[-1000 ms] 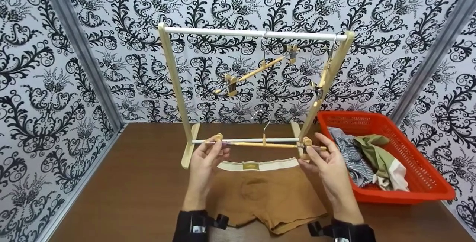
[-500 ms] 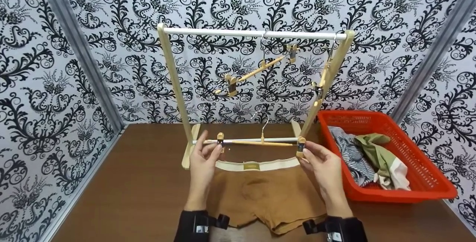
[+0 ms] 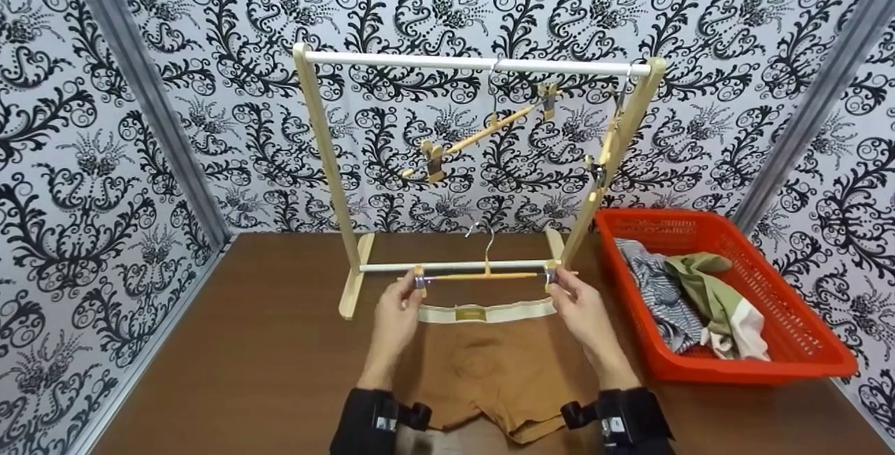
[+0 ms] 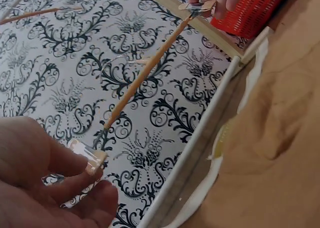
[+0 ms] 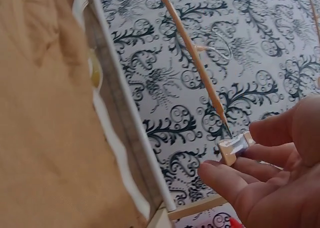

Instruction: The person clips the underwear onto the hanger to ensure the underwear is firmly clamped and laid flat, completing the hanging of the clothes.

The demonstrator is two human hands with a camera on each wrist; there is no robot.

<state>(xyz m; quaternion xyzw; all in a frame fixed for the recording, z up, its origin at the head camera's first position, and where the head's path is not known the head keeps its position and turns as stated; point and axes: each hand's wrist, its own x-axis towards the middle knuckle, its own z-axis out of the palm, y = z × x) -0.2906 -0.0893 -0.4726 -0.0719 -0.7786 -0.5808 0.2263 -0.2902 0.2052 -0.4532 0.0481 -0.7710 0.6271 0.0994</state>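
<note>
A small wooden clip hanger (image 3: 510,275) with a metal hook is held level just above the far edge of brown shorts (image 3: 489,360). My left hand (image 3: 395,315) pinches its left clip (image 4: 89,155) between thumb and fingers. On the other side, my right hand (image 3: 586,315) holds the right clip (image 5: 234,147) the same way. The shorts lie flat on the brown table (image 3: 280,343), their white waistband (image 3: 514,311) with a gold label (image 3: 470,314) toward the rack. Both clips stand over the waistband's ends; in the wrist views they appear apart from the cloth.
Behind the hands stands a wooden rack (image 3: 323,154) with a white top rail (image 3: 398,59) and a white lower bar (image 3: 391,268). Two more clip hangers hang from it, one tilted in the middle (image 3: 482,135), one at the right (image 3: 607,144). A red basket (image 3: 790,371) holds crumpled clothes (image 3: 713,287).
Both hands have drawn closer together, bringing the two clips nearer each other; the right one moved most. The hanger's hook has sunk lower and tipped back. The shorts have stayed put.
</note>
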